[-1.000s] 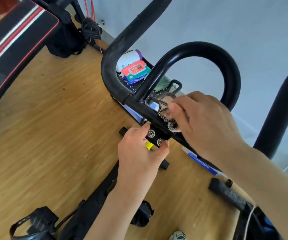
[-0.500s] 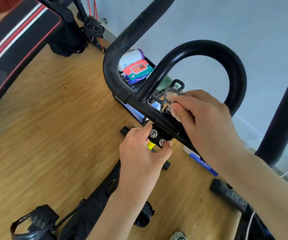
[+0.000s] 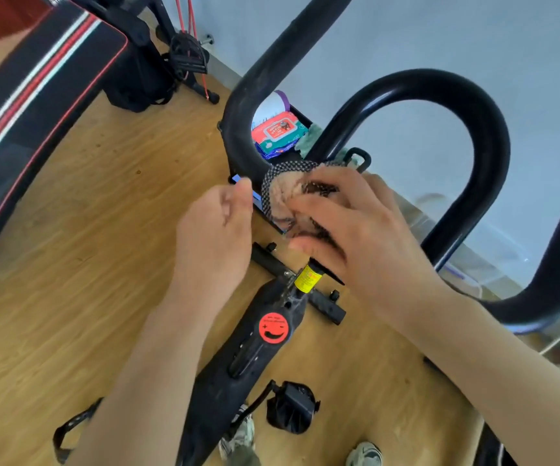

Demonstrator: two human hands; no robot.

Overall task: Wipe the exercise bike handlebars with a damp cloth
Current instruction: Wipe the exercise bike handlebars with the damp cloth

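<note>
One cloth [image 3: 283,193] lay bunched under the right hand [image 3: 349,237], its grip pinching it against the handlebars [image 3: 466,105]; beside the cloth, the left hand [image 3: 211,240] hung loosely curled, holding nothing.

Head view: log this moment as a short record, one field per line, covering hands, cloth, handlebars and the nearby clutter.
right hand: pressing the cloth on the centre of the handlebars, above the stem
left hand: loosely curled beside the cloth, holding nothing, off the bike
cloth: bunched, beige with a black-and-white mesh side
handlebars: black loop bar, upright ahead of the hands
sticker: round, red, on the black frame below the hands
wipes pack: red and green, in a tray behind the bars
floor: wood
</note>
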